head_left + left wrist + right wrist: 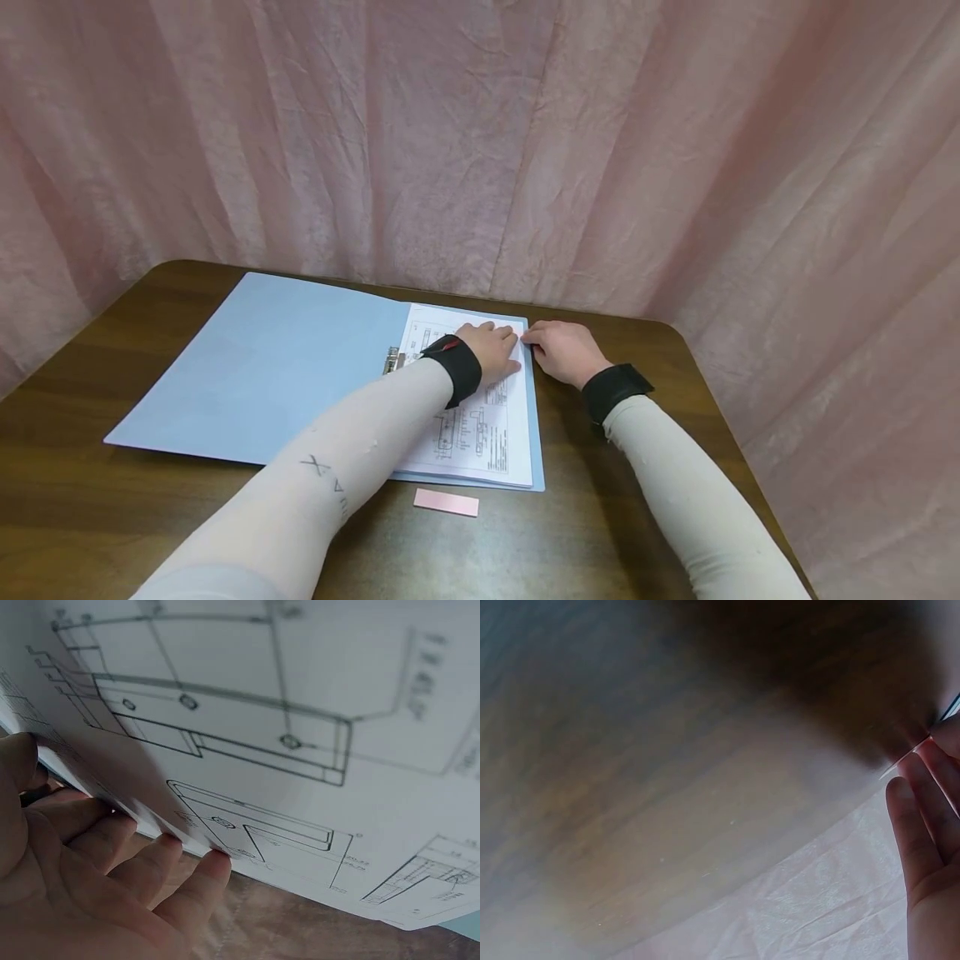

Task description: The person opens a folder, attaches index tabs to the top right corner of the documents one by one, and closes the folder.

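Pink rectangular strip (446, 502): bottom centre, on brown wooden table (540, 550).
Pale-blue folder (262, 367): open, centre-left, white printed sheets (487, 446) inside right.
Left hand (487, 352): yours, spread on sheets, grasping nothing.
Right hand (567, 352): your fingertips touch folder's upper-right edge; cannot tell if pinching.

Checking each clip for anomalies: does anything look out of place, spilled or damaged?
Nothing stands out. The blue folder lies open with papers on its right side; the pink strip lies loose on the table by its near edge.
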Tool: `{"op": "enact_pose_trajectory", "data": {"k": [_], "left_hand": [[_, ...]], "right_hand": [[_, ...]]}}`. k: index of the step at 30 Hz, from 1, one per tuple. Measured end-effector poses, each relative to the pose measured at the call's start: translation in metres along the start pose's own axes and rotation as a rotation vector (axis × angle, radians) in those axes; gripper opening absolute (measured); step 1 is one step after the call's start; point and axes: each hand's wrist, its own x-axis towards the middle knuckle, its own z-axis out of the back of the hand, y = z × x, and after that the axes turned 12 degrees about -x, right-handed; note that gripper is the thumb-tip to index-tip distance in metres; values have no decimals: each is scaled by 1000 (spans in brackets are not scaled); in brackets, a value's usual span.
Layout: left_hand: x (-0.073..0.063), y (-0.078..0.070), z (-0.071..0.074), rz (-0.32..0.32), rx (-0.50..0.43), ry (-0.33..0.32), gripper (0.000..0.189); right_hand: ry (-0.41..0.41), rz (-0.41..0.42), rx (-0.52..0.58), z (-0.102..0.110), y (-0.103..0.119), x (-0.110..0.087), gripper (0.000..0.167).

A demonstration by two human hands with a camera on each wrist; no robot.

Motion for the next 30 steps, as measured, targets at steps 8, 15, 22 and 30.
{"op": "enact_pose_trajectory", "data": {"k": [8,15,22,30], "left_hand": [[3,-2,3,27,-3,-31,67],[4,-8,-4,29,57,-36,65],[4,-8,-3,28,51,-16,70],[26,7,-17,79,16,-26,72]], "right_hand": [[32,-19,4,-3,-2,2,33],[26,-18,3,-3,-4,2,32],[32,-16,0,-2,-6,2,33],[41,-16,-8,-3,-2,1,35]]}}
